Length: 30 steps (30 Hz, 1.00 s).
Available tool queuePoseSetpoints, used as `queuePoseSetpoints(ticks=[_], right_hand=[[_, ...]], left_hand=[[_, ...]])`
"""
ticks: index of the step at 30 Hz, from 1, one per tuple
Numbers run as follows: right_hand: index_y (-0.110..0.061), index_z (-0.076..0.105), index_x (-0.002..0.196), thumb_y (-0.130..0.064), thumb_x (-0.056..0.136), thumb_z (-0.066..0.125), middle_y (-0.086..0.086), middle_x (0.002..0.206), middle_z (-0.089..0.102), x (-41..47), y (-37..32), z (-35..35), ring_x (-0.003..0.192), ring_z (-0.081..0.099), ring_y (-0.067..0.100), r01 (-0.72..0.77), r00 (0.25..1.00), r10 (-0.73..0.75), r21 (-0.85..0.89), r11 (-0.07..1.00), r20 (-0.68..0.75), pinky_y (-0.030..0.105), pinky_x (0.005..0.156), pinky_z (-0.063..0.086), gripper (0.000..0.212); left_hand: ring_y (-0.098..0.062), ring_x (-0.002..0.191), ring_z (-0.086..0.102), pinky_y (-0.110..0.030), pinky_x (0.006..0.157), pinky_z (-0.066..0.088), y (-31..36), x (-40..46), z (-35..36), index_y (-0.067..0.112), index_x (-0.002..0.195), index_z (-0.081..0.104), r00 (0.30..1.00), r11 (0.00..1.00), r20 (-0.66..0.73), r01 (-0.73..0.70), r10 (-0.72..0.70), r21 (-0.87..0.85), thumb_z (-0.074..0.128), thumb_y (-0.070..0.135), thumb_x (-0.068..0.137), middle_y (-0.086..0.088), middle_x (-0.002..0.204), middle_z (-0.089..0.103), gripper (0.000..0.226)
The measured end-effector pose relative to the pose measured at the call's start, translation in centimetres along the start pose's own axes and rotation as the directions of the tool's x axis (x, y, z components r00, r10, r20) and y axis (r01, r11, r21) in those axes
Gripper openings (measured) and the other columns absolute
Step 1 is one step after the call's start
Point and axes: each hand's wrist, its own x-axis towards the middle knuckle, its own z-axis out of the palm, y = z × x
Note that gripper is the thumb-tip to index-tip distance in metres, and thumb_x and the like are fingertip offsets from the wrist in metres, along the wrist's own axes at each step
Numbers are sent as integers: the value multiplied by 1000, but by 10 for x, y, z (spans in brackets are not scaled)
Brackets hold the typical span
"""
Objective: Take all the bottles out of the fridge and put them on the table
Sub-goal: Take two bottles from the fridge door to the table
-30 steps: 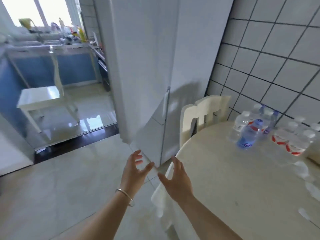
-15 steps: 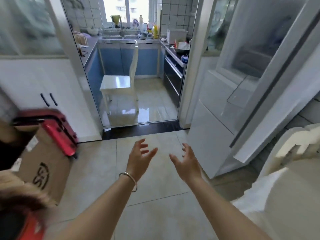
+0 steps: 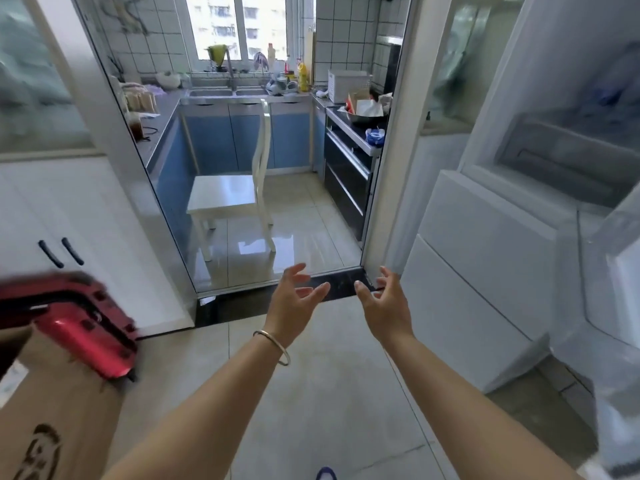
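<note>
Right of the right hand (image 3: 386, 306), the open fridge (image 3: 568, 140) is blurred; its shelves cannot be read. Left of the left hand (image 3: 294, 303), the red case (image 3: 79, 327) and cardboard box (image 3: 59, 420) are cut by the edge

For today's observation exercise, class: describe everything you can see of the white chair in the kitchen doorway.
The white chair stands upright on the glossy tiled kitchen floor, just past the doorway, seen from the side. It looks like painted wood: a flat square seat, a tall slim curved backrest on its right, and straight legs mirrored in the tiles. Nothing lies on the seat. Blue cabinets stand behind it; neither hand touches it.
</note>
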Motion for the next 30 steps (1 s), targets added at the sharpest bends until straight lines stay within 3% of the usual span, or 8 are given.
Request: queuePoseSetpoints(ticks=[3, 6, 13, 18, 22, 26, 30], right_hand=[[-18, 28, 142, -41, 89, 54, 6, 140, 43, 74, -9, 7, 123, 47, 23, -42, 998, 42, 3, 999, 48, 31, 92, 37, 63], [-18, 27, 143, -43, 89, 53, 6, 144, 40, 145, -19, 5, 127, 44, 25, -35, 999, 35, 3, 999, 40, 38, 100, 38, 65], [-18, 28, 142, -43, 90, 52, 9, 142, 42, 266, -29, -24, 125, 46, 27, -69, 990, 79, 86, 994, -115, 42, 102, 40, 63], [-17, 28, 141, -40, 90, 53, 7, 139, 44, 349, -13, -73, 123, 48, 25, -113, 946, 139, 101, 988, -293, 36, 98, 39, 62], [-19, 28, 142, -42, 89, 54, 5, 139, 43, 405, 9, -115, 123, 48, 22, -158, 871, 189, 106, 982, -453, 36, 99, 40, 63], [-21, 31, 140, -42, 89, 54, 2, 140, 45, 450, 12, -167, 120, 51, 21, -194, 739, 219, 111, 975, -637, 34, 95, 41, 60], [-21, 35, 139, -37, 89, 56, -1, 134, 49, 473, 13, -216, 114, 55, 17, -174, 638, 108, -5, 985, -762, 31, 90, 42, 56]], left_hand=[[-15, 95, 58, -15, 73, 45, 9, 67, 18, 16, 133, 41, 1000, 1000, 3, 12, -12, -25, 69, 29, 81, -4, 116, 55, 60], [-16, 97, 58, -19, 76, 48, 24, 132, 43, 16, 131, 42, 1000, 998, 14, 18, -17, -55, 70, 28, 80, -5, 118, 55, 59], [1, 85, 57, -6, 60, 47, 49, 249, 110, 20, 131, 42, 990, 997, 140, -19, 29, -68, 69, 33, 81, 2, 111, 57, 57], [-8, 92, 58, -11, 65, 47, 71, 331, 190, 20, 133, 41, 938, 992, 334, -56, 92, -114, 66, 33, 83, -1, 116, 57, 57], [-1, 86, 55, -3, 58, 46, 99, 396, 266, 16, 131, 42, 859, 979, 493, -41, 136, -197, 65, 24, 85, -6, 117, 55, 52], [-1, 85, 58, -8, 62, 47, 147, 450, 337, 18, 129, 44, 732, 962, 635, -101, 245, -254, 65, 26, 85, -5, 117, 58, 50], [-3, 87, 60, -10, 62, 44, 199, 485, 405, 26, 125, 46, 596, 922, 705, -205, 384, -328, 66, 29, 84, 4, 109, 59, 46]])
